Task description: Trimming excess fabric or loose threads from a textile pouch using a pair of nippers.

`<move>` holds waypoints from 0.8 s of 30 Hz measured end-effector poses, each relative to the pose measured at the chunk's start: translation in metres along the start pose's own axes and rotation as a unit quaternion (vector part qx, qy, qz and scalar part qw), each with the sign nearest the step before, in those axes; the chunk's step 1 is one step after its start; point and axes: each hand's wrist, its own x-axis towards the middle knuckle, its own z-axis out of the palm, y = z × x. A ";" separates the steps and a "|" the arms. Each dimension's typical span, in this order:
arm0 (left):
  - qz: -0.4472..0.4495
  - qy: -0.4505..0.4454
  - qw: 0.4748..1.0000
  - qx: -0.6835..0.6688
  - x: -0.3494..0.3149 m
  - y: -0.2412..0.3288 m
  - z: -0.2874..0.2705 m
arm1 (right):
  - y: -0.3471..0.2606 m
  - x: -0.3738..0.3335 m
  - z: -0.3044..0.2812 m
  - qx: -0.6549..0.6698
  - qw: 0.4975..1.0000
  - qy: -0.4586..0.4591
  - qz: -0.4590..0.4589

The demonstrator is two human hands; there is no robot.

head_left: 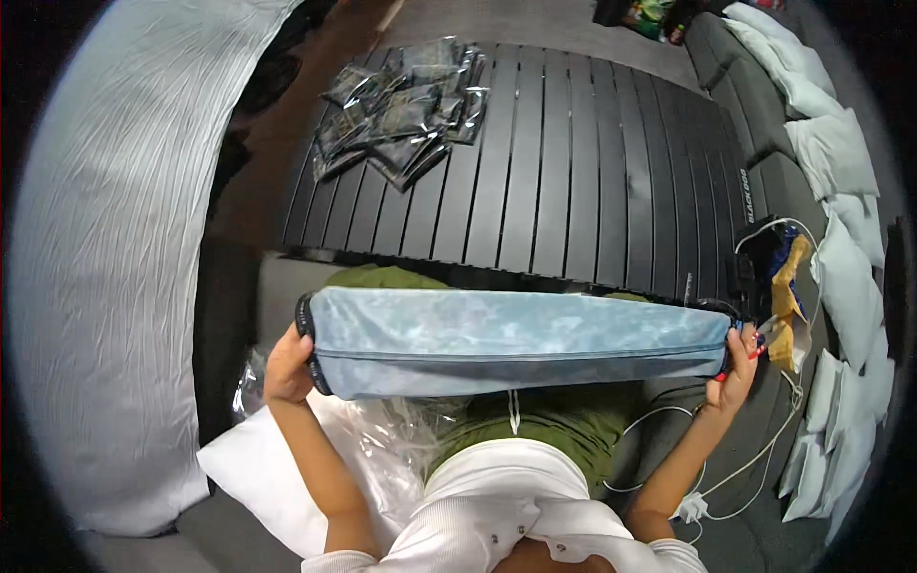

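Stretching between the two hands is a long pale-blue cushion cover (516, 339) with dark piping at its ends, held level across the lap, just in front of the near edge of a black slatted table (573, 181). The left hand (287, 368) has its fingers curled shut around the cover's left end, thumb side toward the body, while the right hand (737, 368), nails painted red, pinches the right end with fingers wrapped over the dark edge. Below the left fingers lie a white pillow (258, 482) and a crumpled clear plastic bag (392, 444). Under the cover, between both sets of fingers, green trousers (544, 435) show. Beyond the fingers, at the table's far left, sits a heap of small clear-wrapped dark packets (401, 110). Just past the right fingers is a bit of yellow and blue fabric (788, 286), with white cables (735, 473) trailing below. Farther right, a row of white cushions (841, 248) lines a dark sofa.
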 end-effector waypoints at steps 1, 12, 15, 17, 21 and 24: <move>0.002 0.000 1.000 -0.026 -0.001 -0.001 0.004 | 0.002 0.000 0.000 -0.002 1.000 -0.002 0.002; 0.014 0.018 0.999 -0.030 0.008 -0.006 0.013 | 0.009 -0.002 -0.010 -0.064 0.998 0.008 -0.001; 0.015 0.014 0.998 -0.051 0.013 -0.012 0.005 | -0.003 -0.010 -0.001 -0.051 0.999 -0.002 0.008; 0.016 0.009 0.998 -0.059 0.016 -0.013 0.006 | -0.010 -0.015 0.004 -0.050 0.999 -0.001 0.015; 0.028 -0.019 0.997 -0.076 0.019 -0.017 -0.003 | -0.017 -0.019 0.005 -0.056 0.998 -0.006 0.011; 0.046 -0.061 0.993 -0.088 0.019 -0.018 -0.003 | -0.020 -0.021 0.002 -0.048 0.999 -0.023 0.009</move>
